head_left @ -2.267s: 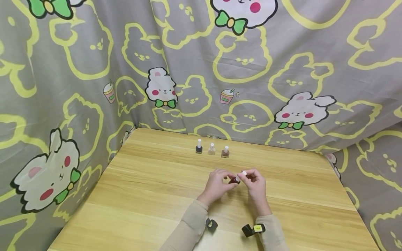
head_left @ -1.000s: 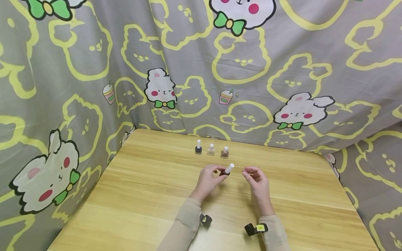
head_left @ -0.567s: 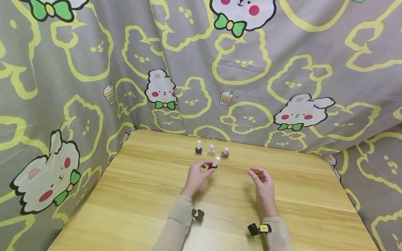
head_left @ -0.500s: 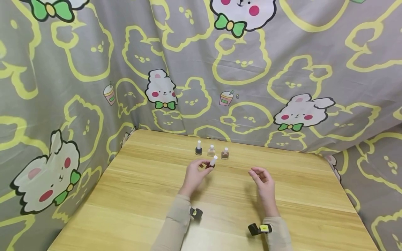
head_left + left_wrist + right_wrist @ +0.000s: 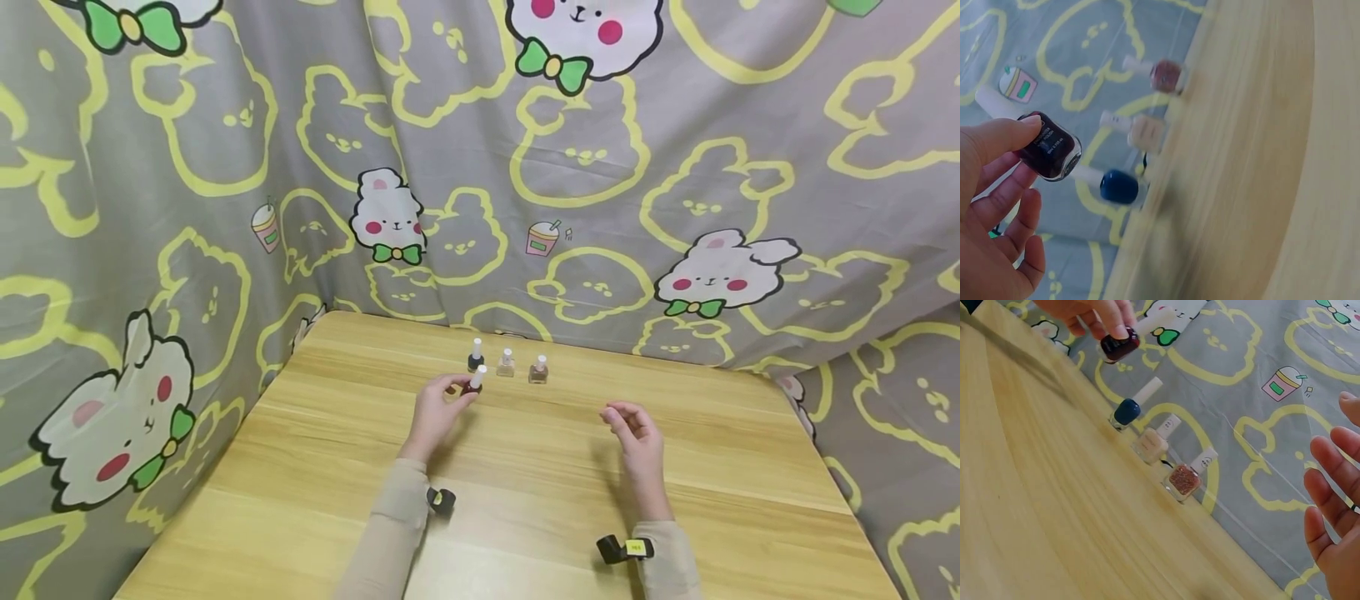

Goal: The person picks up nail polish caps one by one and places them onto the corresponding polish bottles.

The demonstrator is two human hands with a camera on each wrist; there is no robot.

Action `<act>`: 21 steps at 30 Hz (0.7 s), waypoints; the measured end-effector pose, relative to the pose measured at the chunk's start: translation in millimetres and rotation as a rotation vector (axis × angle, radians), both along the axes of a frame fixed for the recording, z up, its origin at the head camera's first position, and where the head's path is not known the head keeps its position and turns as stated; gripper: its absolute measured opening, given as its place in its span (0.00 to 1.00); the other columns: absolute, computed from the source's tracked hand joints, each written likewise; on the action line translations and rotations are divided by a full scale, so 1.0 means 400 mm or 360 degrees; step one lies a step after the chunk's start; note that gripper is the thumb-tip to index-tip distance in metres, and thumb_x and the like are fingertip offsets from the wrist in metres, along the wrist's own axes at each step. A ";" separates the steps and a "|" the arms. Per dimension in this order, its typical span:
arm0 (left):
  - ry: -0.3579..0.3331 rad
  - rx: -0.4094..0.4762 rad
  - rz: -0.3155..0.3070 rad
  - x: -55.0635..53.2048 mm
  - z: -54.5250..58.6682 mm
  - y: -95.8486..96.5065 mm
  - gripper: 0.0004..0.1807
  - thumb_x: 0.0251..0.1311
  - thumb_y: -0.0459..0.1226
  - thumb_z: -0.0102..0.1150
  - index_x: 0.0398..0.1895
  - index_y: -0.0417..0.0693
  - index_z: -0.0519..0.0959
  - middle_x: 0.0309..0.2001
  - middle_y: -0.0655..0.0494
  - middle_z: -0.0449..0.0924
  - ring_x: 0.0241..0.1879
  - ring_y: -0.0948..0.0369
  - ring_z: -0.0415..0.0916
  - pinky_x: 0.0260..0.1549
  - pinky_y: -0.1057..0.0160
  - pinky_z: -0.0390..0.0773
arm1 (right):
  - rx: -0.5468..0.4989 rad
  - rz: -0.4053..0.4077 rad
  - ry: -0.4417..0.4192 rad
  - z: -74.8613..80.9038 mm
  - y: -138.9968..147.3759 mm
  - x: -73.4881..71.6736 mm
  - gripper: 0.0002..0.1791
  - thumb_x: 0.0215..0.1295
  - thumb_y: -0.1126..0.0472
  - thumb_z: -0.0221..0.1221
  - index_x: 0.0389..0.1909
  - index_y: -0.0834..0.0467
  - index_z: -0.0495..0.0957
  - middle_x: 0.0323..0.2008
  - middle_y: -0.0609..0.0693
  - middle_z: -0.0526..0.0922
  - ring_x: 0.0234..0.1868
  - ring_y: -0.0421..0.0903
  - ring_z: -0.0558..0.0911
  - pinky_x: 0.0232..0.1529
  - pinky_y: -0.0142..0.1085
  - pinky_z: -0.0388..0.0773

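My left hand (image 5: 437, 413) pinches a dark red nail polish bottle (image 5: 1051, 150) between thumb and fingers, its white cap pointing up. In the right wrist view this bottle is off the table. Just behind it in the head view stands a dark blue nail polish bottle (image 5: 1127, 411), partly covered there. To its right are a pale beige nail polish bottle (image 5: 506, 363) and a glittery reddish-brown one (image 5: 1184, 480), both upright with white caps. My right hand (image 5: 637, 437) hangs above the table to the right, holding nothing, its fingers loosely bent.
The wooden table (image 5: 540, 500) runs up to a grey patterned curtain (image 5: 465, 125) at the back and left. Each wrist wears a black strap-on camera (image 5: 441, 500). The three standing bottles form a row near the back edge.
The hands were together at the bottle and its white cap, then parted. My left hand has carried the bottle leftward and back, towards the blue one. My right hand has drifted slightly right.
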State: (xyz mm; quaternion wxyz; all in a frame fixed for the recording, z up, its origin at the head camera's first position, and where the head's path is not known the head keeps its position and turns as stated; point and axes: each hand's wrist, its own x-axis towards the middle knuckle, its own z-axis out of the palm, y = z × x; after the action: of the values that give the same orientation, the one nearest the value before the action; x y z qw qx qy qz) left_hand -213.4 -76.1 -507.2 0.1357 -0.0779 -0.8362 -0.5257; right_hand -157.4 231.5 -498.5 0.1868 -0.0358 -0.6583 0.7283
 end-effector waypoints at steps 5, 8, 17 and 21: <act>0.0001 -0.0039 0.0013 -0.022 0.001 -0.034 0.15 0.51 0.35 0.71 0.44 0.47 0.84 0.43 0.50 0.86 0.43 0.53 0.77 0.48 0.53 0.73 | 0.0047 -0.0001 -0.0004 0.000 0.014 0.009 0.11 0.66 0.69 0.58 0.42 0.75 0.74 0.28 0.39 0.84 0.33 0.34 0.82 0.35 0.26 0.74; 0.0031 -0.0054 0.0019 -0.035 0.001 -0.054 0.14 0.51 0.34 0.71 0.43 0.46 0.84 0.42 0.49 0.86 0.44 0.52 0.77 0.49 0.51 0.74 | 0.0106 -0.0006 -0.0052 -0.007 0.028 0.021 0.10 0.66 0.67 0.59 0.41 0.72 0.75 0.28 0.39 0.83 0.34 0.34 0.82 0.37 0.26 0.74; -0.0017 -0.0225 0.0073 -0.075 0.000 -0.103 0.14 0.51 0.35 0.71 0.43 0.46 0.84 0.43 0.50 0.86 0.44 0.52 0.78 0.47 0.53 0.75 | 0.0177 -0.0018 -0.0109 -0.024 0.086 0.054 0.12 0.67 0.67 0.58 0.43 0.74 0.73 0.28 0.38 0.84 0.34 0.34 0.82 0.38 0.27 0.74; -0.0043 -0.0258 0.0075 -0.098 0.000 -0.119 0.14 0.51 0.36 0.71 0.43 0.46 0.84 0.43 0.50 0.86 0.44 0.51 0.78 0.47 0.52 0.74 | 0.0141 -0.0007 -0.0089 -0.024 0.103 0.059 0.13 0.68 0.67 0.56 0.43 0.76 0.72 0.28 0.38 0.85 0.33 0.34 0.82 0.37 0.29 0.73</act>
State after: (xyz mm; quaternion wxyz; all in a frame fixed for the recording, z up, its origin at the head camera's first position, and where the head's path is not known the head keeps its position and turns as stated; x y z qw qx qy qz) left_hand -252.7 -123.6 -507.1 0.1301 -0.0619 -0.8793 -0.4540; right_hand -133.9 272.9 -508.1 0.1713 -0.0492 -0.6948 0.6968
